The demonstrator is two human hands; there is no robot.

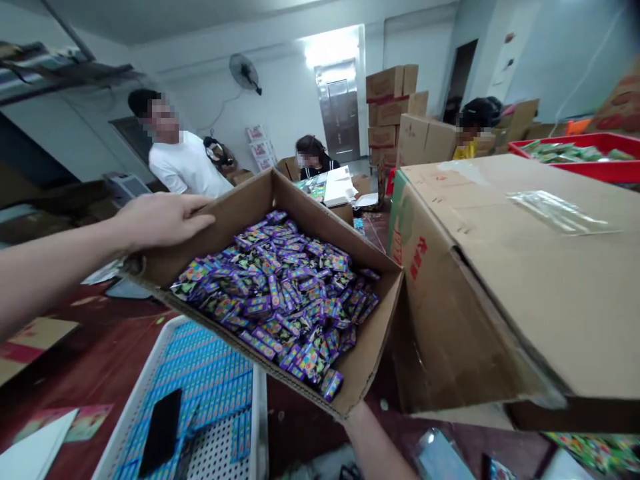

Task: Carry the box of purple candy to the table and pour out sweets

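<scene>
Open brown cardboard box (350,363) full of small purple-and-green packets (280,293), held up tilted above the dark red-brown table (100,353), centre of view, just left of a large closed brown cardboard carton (525,267) with red print. Box's near right corner dips lowest; packets heaped toward that side.

Hidden/unclear: right hand itself not visible, only the forearm (375,447) rising from the bottom edge to beneath the box's low corner, so can't tell how its fingers sit or what they grip. Print on packets too small to read. Box underside not seen. Carton cut off at right edge.

Left hand (160,219): fingers narrow, laid together and curled over the top of the box's far left wall, thumb side outside, palm down, touching the cardboard rim. Holding the box wall.

Below the box: white perforated plastic tray (150,373) on the table, lined with rows of blue packets (210,373); black phone (161,432) lies flat in the tray. Red plastic crate (600,170) with green packets behind the carton, top right. Three other people in the background, faces blurred: one standing in a white shirt (185,167), two seated further back among stacked brown boxes (393,100).
</scene>
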